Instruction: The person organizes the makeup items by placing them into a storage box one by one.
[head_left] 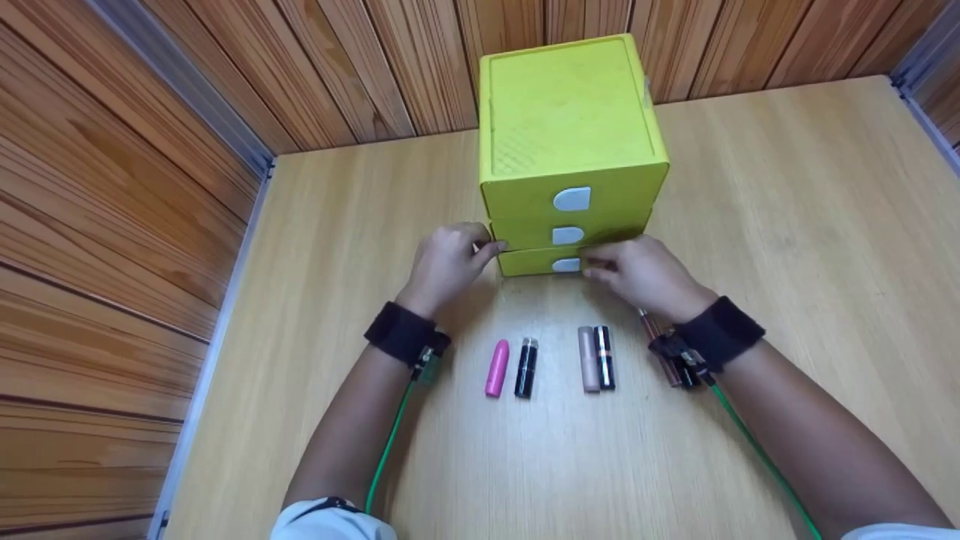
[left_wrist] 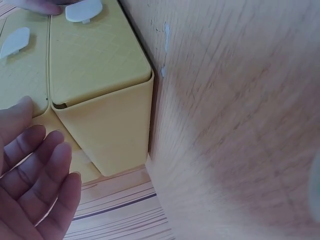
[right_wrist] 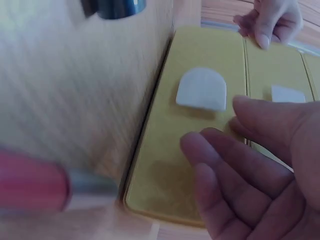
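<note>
A yellow-green three-drawer box (head_left: 574,112) stands against the back wall, drawers closed, each with a white handle. My left hand (head_left: 450,259) is at its left side; in the left wrist view the thumb (left_wrist: 20,116) rests at the front edge of the middle drawer, the other fingers loosely bent beside the box. My right hand (head_left: 637,274) is in front of the bottom drawer (right_wrist: 165,185), just right of its white handle (right_wrist: 202,90). Its fingers are loosely bent, with nothing seen between them; whether the fingertips touch the drawer front, I cannot tell.
On the table before the box stand or lie a pink lipstick tube (head_left: 497,367), a black tube (head_left: 526,367), a mauve tube (head_left: 589,360) and a black banded tube (head_left: 604,357). More tubes (head_left: 670,367) are partly hidden under my right wrist. Wood-panelled walls (head_left: 420,67) enclose the table.
</note>
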